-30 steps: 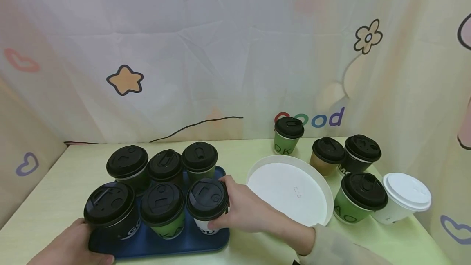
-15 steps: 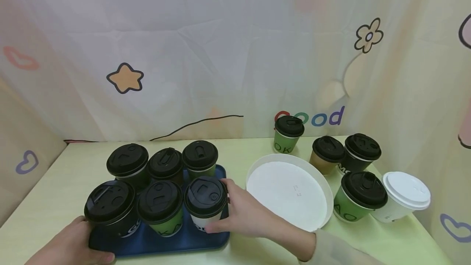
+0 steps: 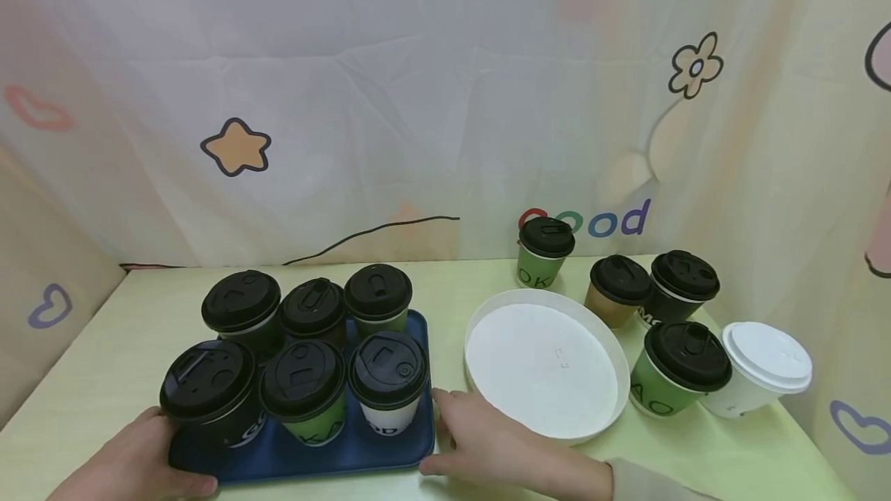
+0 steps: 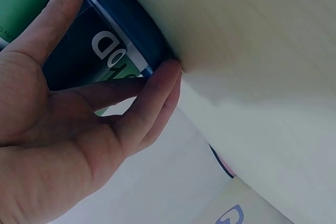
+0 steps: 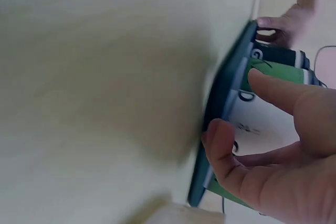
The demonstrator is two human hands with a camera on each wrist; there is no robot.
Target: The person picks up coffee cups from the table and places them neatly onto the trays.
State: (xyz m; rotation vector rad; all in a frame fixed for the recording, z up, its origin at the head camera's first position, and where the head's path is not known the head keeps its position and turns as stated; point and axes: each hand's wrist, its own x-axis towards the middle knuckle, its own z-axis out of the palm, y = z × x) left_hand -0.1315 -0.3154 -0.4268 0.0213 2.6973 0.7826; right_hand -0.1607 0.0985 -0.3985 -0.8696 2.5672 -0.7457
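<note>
A dark blue tray point(image 3: 390, 451) bears several lidded paper cups in two rows. At its front right is a white cup point(image 3: 390, 416) with a black lid, beside a green cup point(image 3: 316, 424) in the front middle and a wide black cup point(image 3: 237, 424) at front left. My left hand point(image 3: 128, 458) grips the tray's front left corner, thumb along the front edge. On the other side my right hand point(image 3: 487, 439) holds the right edge near the front corner, fingers curled against the rim point(image 5: 218, 98). The undersides of the fingers are partly hidden.
Right of the tray lies a round white shallow dish point(image 3: 616, 400). Beyond it stand a small green cup point(image 3: 536, 269), a brown cup point(image 3: 609, 308), a black cup point(image 3: 671, 304), a larger green cup point(image 3: 657, 389) and a white-lidded cup point(image 3: 741, 404). A patterned curtain point(image 3: 445, 138) hangs behind.
My right hand has let go of the white cup at front right and moved down to the tray's right edge. That cup and the green one shifted slightly left. My left hand stays put.
</note>
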